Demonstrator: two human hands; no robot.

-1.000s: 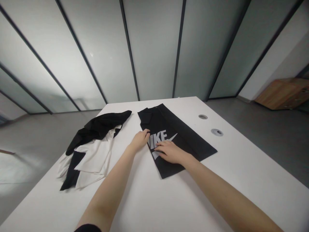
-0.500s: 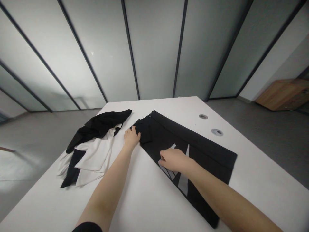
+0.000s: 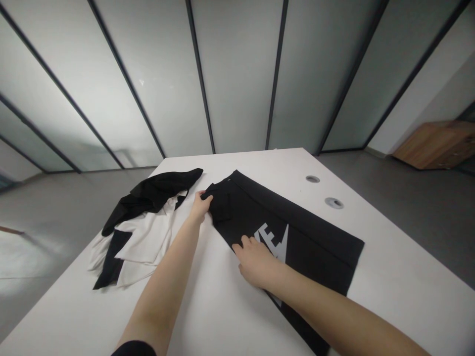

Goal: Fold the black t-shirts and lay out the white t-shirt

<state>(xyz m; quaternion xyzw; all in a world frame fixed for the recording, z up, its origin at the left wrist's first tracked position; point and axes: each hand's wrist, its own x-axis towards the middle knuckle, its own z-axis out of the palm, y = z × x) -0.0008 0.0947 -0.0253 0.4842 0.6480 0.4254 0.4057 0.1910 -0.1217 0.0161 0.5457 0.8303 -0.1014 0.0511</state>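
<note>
A black T-shirt (image 3: pixel 315 232) with grey-white lettering and a pointed print lies folded lengthwise across the table. At its far left corner, my left hand (image 3: pixel 199 205) pinches the cloth, with thumb and fingers closed on the edge. My right hand (image 3: pixel 258 262) is at the near edge halfway along, its fingers curled over the fabric beside the letters and covering part of the print. Its thumb sits on the outer side of that edge; the fingertips' grip is partly hidden.
Left of my arm lies a loose pile of clothes, with a black garment (image 3: pixel 156 193) over a white garment (image 3: pixel 146 240). Two round cable holes (image 3: pixel 334 203) are set in the white table (image 3: pixel 218 296) at right. Behind it stand frosted glass panels (image 3: pixel 237 74); a wooden cabinet (image 3: pixel 434 144) is far right.
My right hand has moved left from over the print to the shirt's near edge, uncovering some letters. My left hand has shifted slightly up and left and now pinches the corner.
</note>
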